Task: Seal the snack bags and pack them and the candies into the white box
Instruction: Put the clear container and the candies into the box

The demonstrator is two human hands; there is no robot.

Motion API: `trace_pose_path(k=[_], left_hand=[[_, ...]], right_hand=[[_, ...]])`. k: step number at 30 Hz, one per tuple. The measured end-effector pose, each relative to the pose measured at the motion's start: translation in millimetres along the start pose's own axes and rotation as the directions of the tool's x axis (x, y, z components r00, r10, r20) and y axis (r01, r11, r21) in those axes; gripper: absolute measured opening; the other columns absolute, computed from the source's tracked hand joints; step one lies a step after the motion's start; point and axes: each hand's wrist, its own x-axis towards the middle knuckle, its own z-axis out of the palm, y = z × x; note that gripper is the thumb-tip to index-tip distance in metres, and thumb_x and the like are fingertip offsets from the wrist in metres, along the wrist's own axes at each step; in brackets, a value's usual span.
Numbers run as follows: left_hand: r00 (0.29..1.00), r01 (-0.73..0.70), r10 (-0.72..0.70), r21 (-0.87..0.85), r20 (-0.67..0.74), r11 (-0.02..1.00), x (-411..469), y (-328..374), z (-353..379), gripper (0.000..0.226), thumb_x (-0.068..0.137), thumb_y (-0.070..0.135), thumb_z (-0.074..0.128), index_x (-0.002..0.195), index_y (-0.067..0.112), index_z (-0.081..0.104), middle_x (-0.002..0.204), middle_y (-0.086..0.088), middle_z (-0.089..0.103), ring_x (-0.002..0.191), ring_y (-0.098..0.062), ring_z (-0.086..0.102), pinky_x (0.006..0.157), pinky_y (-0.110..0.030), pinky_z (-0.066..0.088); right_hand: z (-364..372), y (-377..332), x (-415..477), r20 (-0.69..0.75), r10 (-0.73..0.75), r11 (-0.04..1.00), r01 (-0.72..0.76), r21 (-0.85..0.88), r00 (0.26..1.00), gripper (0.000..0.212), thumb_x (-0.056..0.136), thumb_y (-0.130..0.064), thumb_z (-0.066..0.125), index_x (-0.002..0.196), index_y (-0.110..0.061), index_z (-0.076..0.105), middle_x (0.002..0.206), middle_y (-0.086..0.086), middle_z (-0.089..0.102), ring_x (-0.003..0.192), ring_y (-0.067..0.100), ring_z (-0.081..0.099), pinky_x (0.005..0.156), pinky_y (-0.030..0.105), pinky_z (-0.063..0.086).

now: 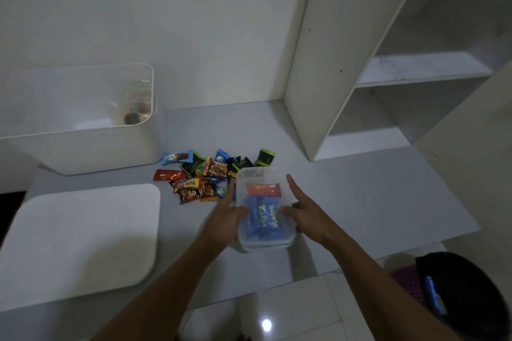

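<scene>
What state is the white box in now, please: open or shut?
Open. The white box has no lid on, its inside shows from above, and a white lid lies flat on the table.

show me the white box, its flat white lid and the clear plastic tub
large white plastic box (83, 152), head view, front wall
flat white rounded lid (80, 243), head view, middle of top
small clear plastic tub (266, 243), head view, near wall

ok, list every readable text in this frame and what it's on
"Nextar": orange-brown wrapper on the table.
"Beng-beng": red-yellow wrapper, first letter partly cut off.
"Kalpa": two blue wrappers inside the clear container.
Rest of the pile: print too small or blurred to read.
</scene>
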Motion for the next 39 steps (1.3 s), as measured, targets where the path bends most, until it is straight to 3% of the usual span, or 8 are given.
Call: trace_pose_path(k=[5,10,14,19,22,27,32,39], left_hand=[[0.999,-0.045,0.046,0.058,-0.016,0.997,-18.0,35.7,-30.6,0.062,0.097,0.017,0.056,0.136,0.060,0.038,0.112,0.009,0.070,0.101,-0.020,0.069,0.077,-0.045,0.061],[0.990,-0.075,0.084,0.087,-0.111,0.993,-41.1,88.8,-70.6,0.065,0.097,0.022,0.057,0.143,0.056,0.025,0.109,0.018,0.060,0.098,-0.018,0.066,0.065,-0.037,0.060],[0.974,-0.133,0.156,0.142,-0.166,0.981,-57.2,130.6,-113.0,0.068,0.093,0.029,0.061,0.147,0.053,0.026,0.130,0.002,0.064,0.100,-0.020,0.070,0.069,-0.034,0.060],[0.947,-0.173,0.212,0.172,-0.242,0.970,-81.3,181.3,-175.0,0.067,0.095,0.030,0.059,0.148,0.052,0.024,0.137,0.003,0.058,0.106,-0.025,0.067,0.082,-0.044,0.059],[0.948,-0.156,0.189,0.141,-0.255,0.978,-88.4,202.4,-219.7,0.067,0.096,0.030,0.059,0.147,0.053,0.023,0.121,0.004,0.065,0.096,-0.027,0.070,0.070,-0.042,0.061],[0.942,-0.119,0.157,0.142,-0.295,0.983,-76.7,232.6,-300.9,0.070,0.095,0.022,0.056,0.150,0.050,0.022,0.129,-0.003,0.061,0.093,-0.029,0.070,0.069,-0.043,0.061],[0.940,-0.062,0.103,0.136,-0.325,0.989,-35.7,251.0,-375.6,0.070,0.095,0.020,0.052,0.150,0.049,0.019,0.130,-0.003,0.054,0.097,-0.031,0.066,0.075,-0.045,0.060],[0.953,0.106,-0.054,0.161,-0.297,0.981,27.1,244.5,-436.8,0.083,0.086,0.015,0.062,0.149,0.049,0.022,0.132,-0.004,0.054,0.105,-0.027,0.059,0.086,-0.040,0.055]], right_hand=[[-3.1,-52.2,-11.9,0.078,-0.086,0.994,0.080,0.076,0.993,0.074,0.099,-0.012,0.053,0.142,-0.059,0.016,0.102,-0.003,0.070,0.086,0.011,0.072,0.065,0.025,0.058],[7.9,-119.2,-16.0,0.120,-0.141,0.987,0.130,0.089,0.983,0.076,0.098,-0.019,0.058,0.151,-0.052,0.016,0.133,0.004,0.060,0.099,0.018,0.069,0.067,0.029,0.059],[25.2,-177.3,-13.1,0.136,-0.218,0.976,0.211,0.060,0.966,0.076,0.097,-0.021,0.060,0.151,-0.053,0.018,0.115,-0.001,0.069,0.088,0.018,0.074,0.065,0.032,0.060],[65.0,-253.0,-1.7,0.198,-0.297,0.955,0.292,0.055,0.934,0.075,0.097,-0.025,0.061,0.149,-0.057,0.017,0.137,0.002,0.058,0.101,0.024,0.070,0.083,0.044,0.061],[96.7,-293.3,11.8,0.248,-0.323,0.946,0.321,0.048,0.913,0.076,0.097,-0.024,0.060,0.150,-0.055,0.015,0.133,0.002,0.061,0.099,0.025,0.071,0.084,0.047,0.060],[161.1,-353.0,52.7,0.289,-0.345,0.937,0.347,0.047,0.893,0.075,0.099,-0.018,0.057,0.153,-0.048,0.014,0.124,-0.001,0.062,0.095,0.018,0.070,0.073,0.035,0.060],[221.5,-393.6,108.4,0.277,-0.330,0.943,0.326,0.062,0.902,0.072,0.099,-0.014,0.056,0.154,-0.042,0.018,0.138,0.000,0.055,0.098,0.015,0.066,0.061,0.025,0.058],[278.7,-393.2,174.2,0.213,-0.224,0.974,0.225,0.022,0.951,0.075,0.097,-0.017,0.060,0.154,-0.039,0.018,0.148,0.002,0.046,0.118,0.030,0.058,0.086,0.042,0.059]])
